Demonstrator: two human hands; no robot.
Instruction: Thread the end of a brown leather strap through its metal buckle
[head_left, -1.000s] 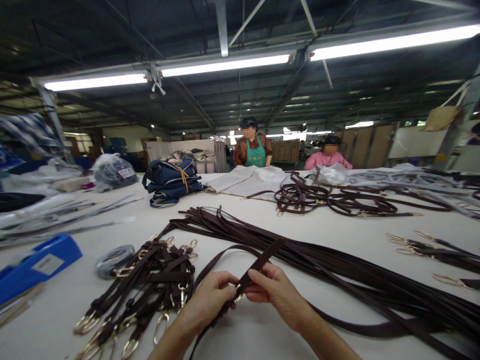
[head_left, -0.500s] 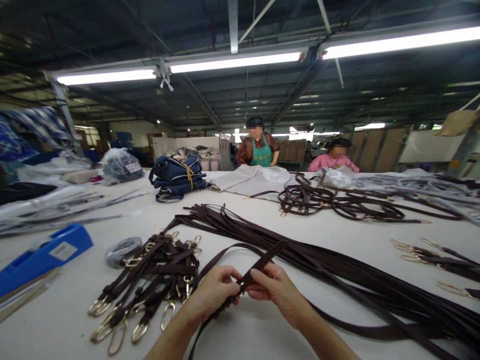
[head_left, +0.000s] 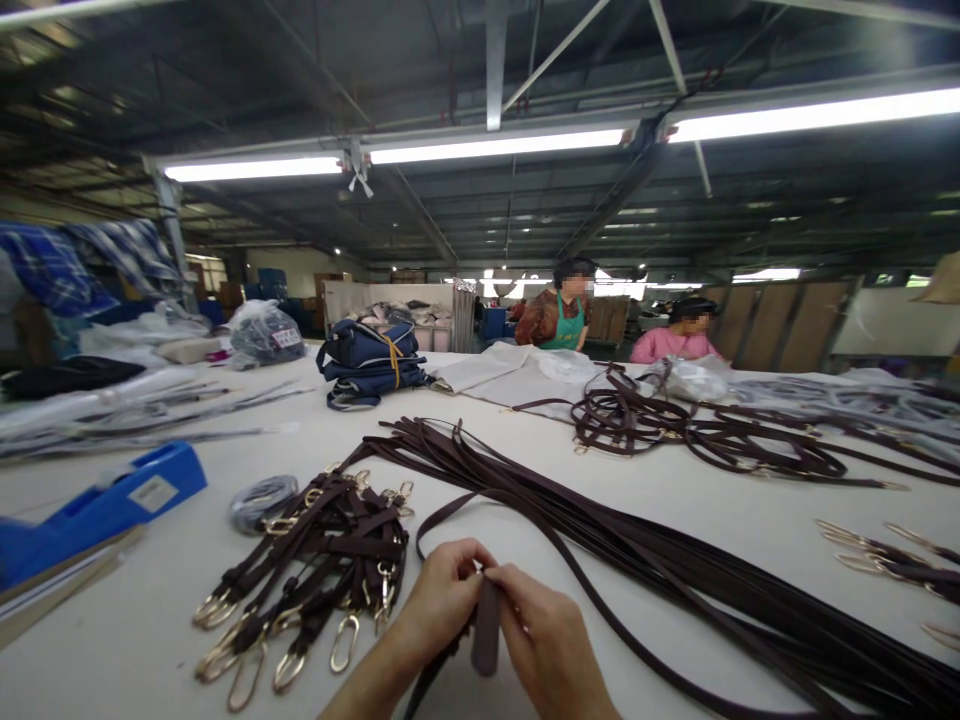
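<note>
Low in the middle of the view, my left hand [head_left: 448, 590] pinches a dark brown strap [head_left: 487, 630]. Beside it, my right hand [head_left: 541, 630] grips the same strap, with its fingertips close to those of my left hand. The strap's rounded end hangs down between my hands, toward me. A long part of strap loops behind my hands and runs to the lower right. Left of my hands lies a pile of short brown straps [head_left: 360, 545] with gold clips. A bundle of long brown straps [head_left: 600, 515] stretches from the centre to the lower right.
A blue dispenser [head_left: 127, 500] and a clear coil [head_left: 264, 502] are at the left. Farther back are folded blue bags [head_left: 371, 360] and tangled brown straps [head_left: 637, 415]. Two people stand or sit beyond the white table [head_left: 330, 430]. More clipped straps [head_left: 885, 560] lie right.
The strap end, which pointed up and right, now hangs down between my hands. My hands have come closer together. The person in the green apron has turned and shows further right; the whole view has shifted.
</note>
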